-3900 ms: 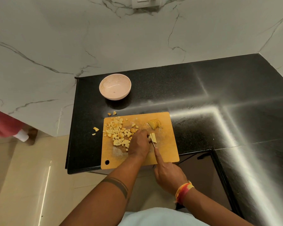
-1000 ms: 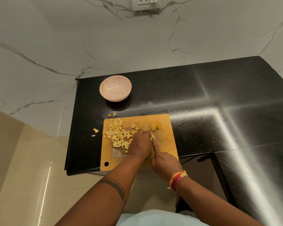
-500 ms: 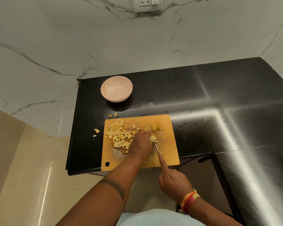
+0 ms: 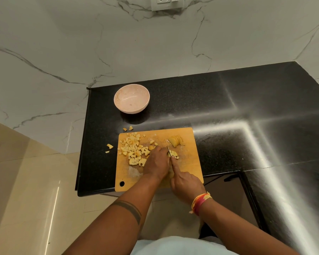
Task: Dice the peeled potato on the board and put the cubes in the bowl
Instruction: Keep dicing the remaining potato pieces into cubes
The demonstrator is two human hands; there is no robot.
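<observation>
An orange cutting board lies at the counter's front edge. A heap of yellow potato cubes covers its left half. A stack of potato slices rests near its far edge. My left hand presses down on a small potato piece at the board's middle. My right hand grips a knife, index finger along the spine, with the blade in that piece. A pink bowl stands empty behind the board.
Several stray cubes lie on the black counter, two behind the board and two to its left. The counter ends at a drop to a tiled floor on the left. A marble wall rises behind.
My right hand has moved forward again, bringing the knife blade back over the potato piece beside my left fingers. The left hand has stayed in place.
</observation>
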